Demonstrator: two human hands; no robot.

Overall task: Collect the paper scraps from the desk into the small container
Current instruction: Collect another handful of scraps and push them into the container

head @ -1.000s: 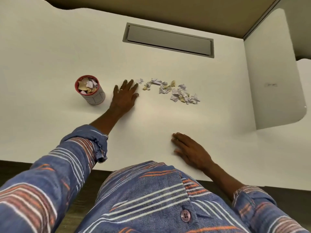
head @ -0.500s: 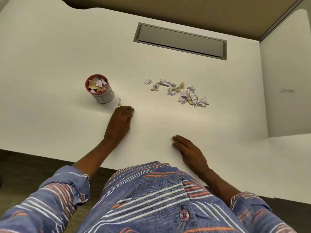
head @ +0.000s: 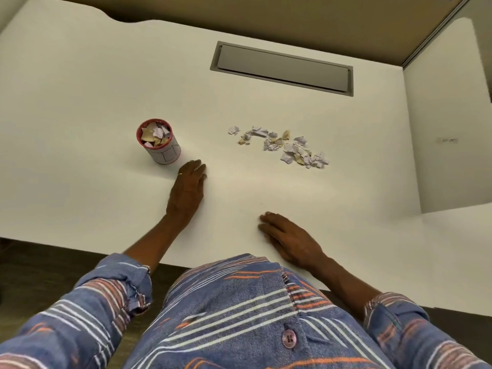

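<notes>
Already the container [head: 158, 141] brims with scraps; both hands [head: 188, 190] [head: 290, 239] lie flat, empty.

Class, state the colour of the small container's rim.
Red, on the small container; its wall is white with thin lines. The head view shows it best.

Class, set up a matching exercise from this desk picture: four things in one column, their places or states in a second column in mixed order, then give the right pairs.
Things:
1. small red-rimmed white cylindrical container
2. loose pile of torn white and tan paper scraps
3. left hand
4. right hand

Places or states:
A. flat near the desk's front edge
B. spread right of centre
C. holds crumpled paper
D. just right of the container's base

Pairs: 1-C, 2-B, 3-D, 4-A
</notes>
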